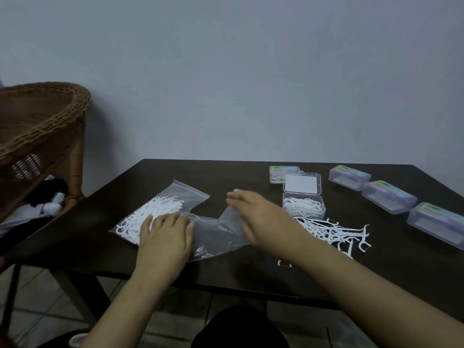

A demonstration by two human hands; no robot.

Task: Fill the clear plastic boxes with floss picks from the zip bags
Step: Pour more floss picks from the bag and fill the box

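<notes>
Full zip bag (160,209) is pinned to counter (226,270) by flat, relaxed left hand (164,238) while emptied bag (216,237) is touched, prob. for moving aside, by blurred, straight-fingered right hand (253,212), open box (303,205) being kept w/in reach at right.

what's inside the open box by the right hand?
The open box holds a heap of white floss picks, lid flipped back. How deep the heap goes cannot be seen. The right hand is beside it.

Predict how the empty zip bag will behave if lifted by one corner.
The empty bag looks thin and creased, so it would probably droop. It likely weighs almost nothing. Its glossy film may slip between fingers.
</notes>
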